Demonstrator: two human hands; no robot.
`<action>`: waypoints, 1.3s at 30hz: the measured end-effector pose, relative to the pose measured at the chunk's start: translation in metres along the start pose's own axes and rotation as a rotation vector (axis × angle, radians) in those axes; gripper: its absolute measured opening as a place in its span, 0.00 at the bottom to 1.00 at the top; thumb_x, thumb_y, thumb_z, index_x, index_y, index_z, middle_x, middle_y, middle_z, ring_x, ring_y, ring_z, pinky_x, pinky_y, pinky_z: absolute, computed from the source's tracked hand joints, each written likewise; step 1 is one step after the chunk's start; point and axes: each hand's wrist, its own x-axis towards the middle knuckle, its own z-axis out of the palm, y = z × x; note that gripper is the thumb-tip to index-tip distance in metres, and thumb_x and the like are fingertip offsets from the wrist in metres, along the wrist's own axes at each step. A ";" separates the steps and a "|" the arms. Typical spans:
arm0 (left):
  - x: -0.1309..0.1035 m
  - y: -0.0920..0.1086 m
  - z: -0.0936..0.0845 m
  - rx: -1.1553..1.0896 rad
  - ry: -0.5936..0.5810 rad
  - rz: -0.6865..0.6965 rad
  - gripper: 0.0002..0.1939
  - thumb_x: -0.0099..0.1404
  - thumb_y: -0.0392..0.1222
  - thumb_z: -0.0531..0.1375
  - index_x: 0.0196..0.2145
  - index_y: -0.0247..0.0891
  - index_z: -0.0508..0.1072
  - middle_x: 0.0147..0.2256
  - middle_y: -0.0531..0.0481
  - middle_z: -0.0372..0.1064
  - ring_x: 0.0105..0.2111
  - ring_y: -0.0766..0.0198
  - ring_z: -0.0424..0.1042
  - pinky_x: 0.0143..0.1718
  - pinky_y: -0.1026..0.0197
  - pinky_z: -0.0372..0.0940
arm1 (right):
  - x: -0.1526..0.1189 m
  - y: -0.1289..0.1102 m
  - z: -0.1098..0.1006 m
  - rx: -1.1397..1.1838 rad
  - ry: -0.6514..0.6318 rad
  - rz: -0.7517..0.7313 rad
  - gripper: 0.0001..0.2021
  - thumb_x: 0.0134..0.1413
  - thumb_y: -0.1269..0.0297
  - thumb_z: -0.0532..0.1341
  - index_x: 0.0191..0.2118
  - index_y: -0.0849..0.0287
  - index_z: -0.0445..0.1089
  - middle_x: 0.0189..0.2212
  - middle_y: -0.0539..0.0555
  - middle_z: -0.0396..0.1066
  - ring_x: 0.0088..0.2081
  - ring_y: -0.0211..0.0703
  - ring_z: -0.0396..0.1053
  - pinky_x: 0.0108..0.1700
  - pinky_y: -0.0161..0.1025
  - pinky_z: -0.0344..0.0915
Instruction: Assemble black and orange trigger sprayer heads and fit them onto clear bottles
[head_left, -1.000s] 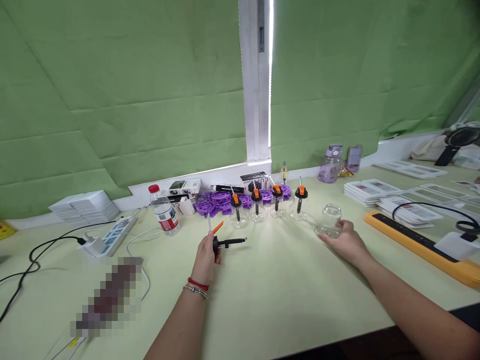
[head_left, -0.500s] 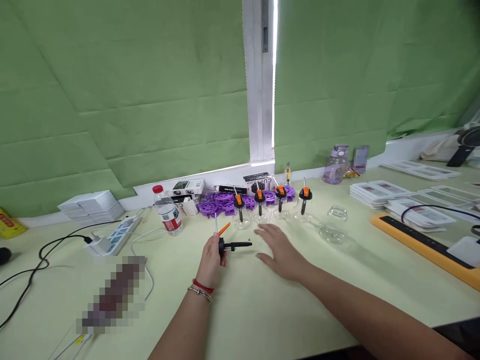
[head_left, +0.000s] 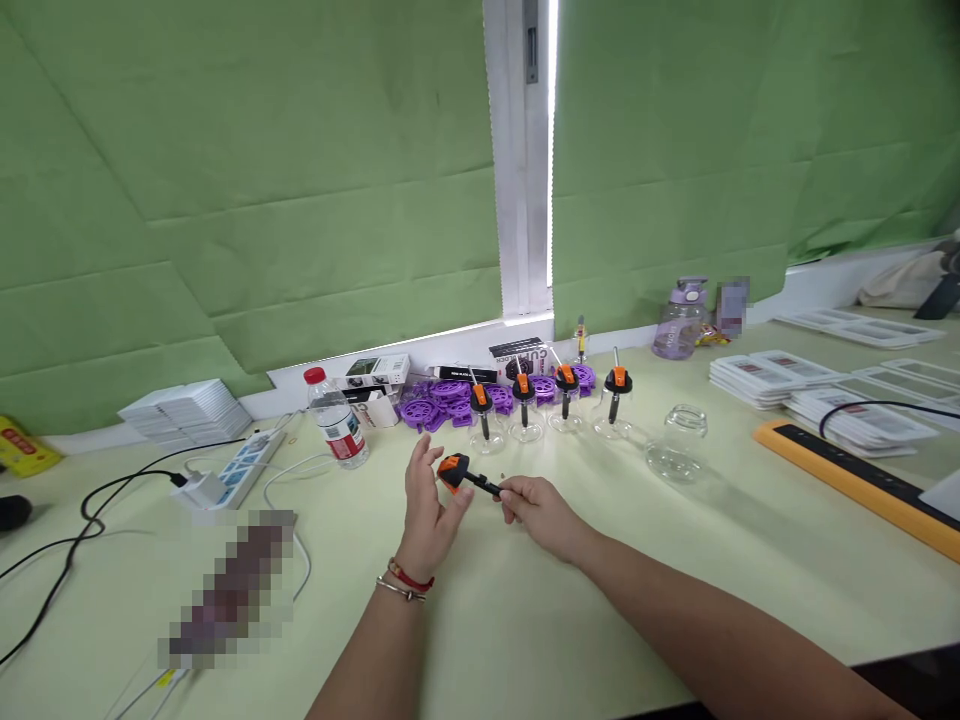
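A black and orange bottle top with a black stem (head_left: 454,470) is held just above the table, tilted with its head to the left. My right hand (head_left: 541,512) pinches the tip of the stem between thumb and fingers. My left hand (head_left: 431,510) is open around the head, fingers spread and raised, with the thumb close under it; whether it touches is unclear. Behind stand several clear glass bottles (head_left: 525,432) fitted with matching black and orange tops and metal spouts. A glass bottle without a top (head_left: 676,455) stands to the right.
Purple plastic parts (head_left: 442,403) and small boxes (head_left: 375,370) lie along the wall. A red-capped water bottle (head_left: 339,425) and a power strip (head_left: 244,470) stand left. An orange-edged black bar (head_left: 855,480), white card stacks (head_left: 765,375) and a purple drinking bottle (head_left: 679,320) are right.
My right hand has moved left and taken the stem. My left hand has loosened its grip and opened, and the bottle top has turned, its stem now sloping down to the right.
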 end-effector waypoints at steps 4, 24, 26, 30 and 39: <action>-0.001 -0.001 0.002 0.046 -0.119 -0.007 0.39 0.52 0.51 0.64 0.56 0.40 0.50 0.53 0.40 0.57 0.50 0.55 0.64 0.50 0.52 0.61 | -0.004 -0.006 0.004 0.214 -0.091 0.101 0.14 0.55 0.57 0.54 0.24 0.60 0.63 0.18 0.48 0.62 0.21 0.33 0.53 0.26 0.33 0.51; -0.009 0.008 0.036 0.481 -0.228 -0.150 0.52 0.38 0.47 0.64 0.59 0.33 0.48 0.57 0.36 0.51 0.58 0.43 0.51 0.56 0.45 0.49 | 0.000 0.010 0.013 0.437 -0.215 0.214 0.19 0.47 0.48 0.60 0.24 0.63 0.65 0.16 0.48 0.64 0.20 0.35 0.62 0.26 0.34 0.60; -0.008 0.011 0.037 0.499 -0.241 -0.165 0.53 0.36 0.46 0.64 0.60 0.35 0.50 0.58 0.36 0.49 0.58 0.42 0.50 0.56 0.45 0.49 | 0.000 0.010 0.014 0.435 -0.215 0.216 0.19 0.46 0.48 0.61 0.23 0.63 0.64 0.15 0.48 0.64 0.20 0.34 0.62 0.25 0.34 0.59; -0.008 0.012 0.038 0.512 -0.253 -0.161 0.51 0.36 0.45 0.64 0.59 0.35 0.52 0.57 0.36 0.50 0.57 0.42 0.51 0.56 0.46 0.50 | 0.000 0.009 0.015 0.409 -0.224 0.227 0.20 0.47 0.48 0.60 0.21 0.62 0.63 0.15 0.48 0.64 0.20 0.35 0.63 0.26 0.34 0.59; -0.010 0.013 0.039 0.486 -0.195 -0.150 0.52 0.38 0.43 0.63 0.61 0.32 0.47 0.55 0.37 0.55 0.55 0.45 0.55 0.54 0.46 0.51 | 0.001 0.009 0.012 0.396 -0.245 0.234 0.19 0.48 0.50 0.60 0.20 0.62 0.63 0.14 0.48 0.64 0.19 0.33 0.62 0.24 0.32 0.59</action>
